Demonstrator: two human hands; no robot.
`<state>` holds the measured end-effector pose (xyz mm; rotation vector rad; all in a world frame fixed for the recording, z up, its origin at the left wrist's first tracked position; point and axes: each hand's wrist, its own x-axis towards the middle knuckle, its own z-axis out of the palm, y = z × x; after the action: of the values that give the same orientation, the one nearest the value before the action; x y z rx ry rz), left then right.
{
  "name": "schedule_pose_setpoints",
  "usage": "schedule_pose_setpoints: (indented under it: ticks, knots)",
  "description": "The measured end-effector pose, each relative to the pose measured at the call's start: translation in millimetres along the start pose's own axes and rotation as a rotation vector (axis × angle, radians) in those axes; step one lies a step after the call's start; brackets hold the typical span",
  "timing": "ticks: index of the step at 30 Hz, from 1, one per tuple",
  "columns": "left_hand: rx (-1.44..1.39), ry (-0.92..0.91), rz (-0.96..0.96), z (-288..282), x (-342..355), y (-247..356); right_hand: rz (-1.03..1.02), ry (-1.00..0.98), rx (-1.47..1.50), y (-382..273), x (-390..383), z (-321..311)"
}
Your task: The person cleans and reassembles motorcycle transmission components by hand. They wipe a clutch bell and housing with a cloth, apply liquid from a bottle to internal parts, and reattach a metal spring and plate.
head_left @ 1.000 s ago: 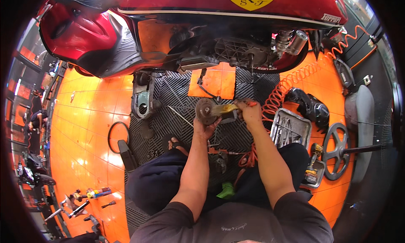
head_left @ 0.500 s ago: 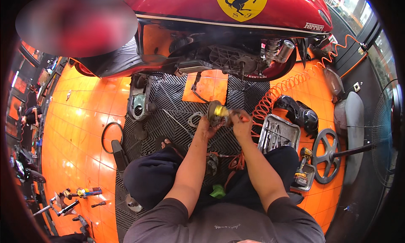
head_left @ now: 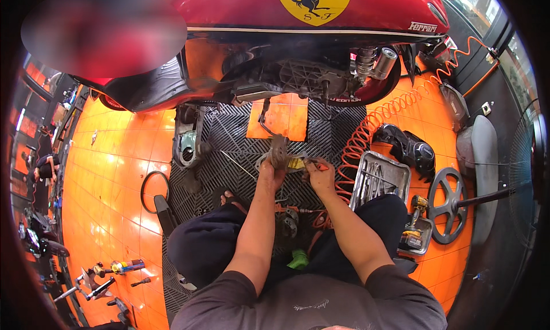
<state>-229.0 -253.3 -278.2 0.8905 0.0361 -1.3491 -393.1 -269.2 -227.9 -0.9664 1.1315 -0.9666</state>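
Note:
My left hand (head_left: 271, 175) is closed around a dark, round metal part (head_left: 279, 149), held on edge above the mat. Just right of that part is a short yellow piece (head_left: 296, 163); whether it is a brush head or a spring is unclear. My right hand (head_left: 321, 176) is closed on a slim tool with an orange end (head_left: 323, 167), pointing left toward the yellow piece. Fingers cover most of the tool, and its kind does not show. A pale metal ring (head_left: 260, 161) lies on the mat behind my left hand.
A red scooter (head_left: 240, 15) stands ahead, its engine exposed. On the right are a coiled orange air hose (head_left: 366, 124), a metal tool tray (head_left: 406, 181), a yellow drill (head_left: 417, 208) and a fan (head_left: 524, 175). A casing (head_left: 188, 144) and black belt (head_left: 144, 187) lie left.
The round part has turned more edge-on and shifted slightly left. My right hand has moved slightly down and left, and the view has tilted a little.

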Motion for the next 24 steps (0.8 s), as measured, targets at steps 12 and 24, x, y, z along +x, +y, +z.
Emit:
schedule_pose_setpoints:
  ticks: [12, 24]
  knots:
    - [0.325, 0.212, 0.350, -24, 14, -1, -0.166, 0.147, -0.744, -28, 42, -3]
    - [-0.203, 0.131, 0.221, -24, -4, 13, 0.069, -0.100, -1.124, 44, 72, 14]
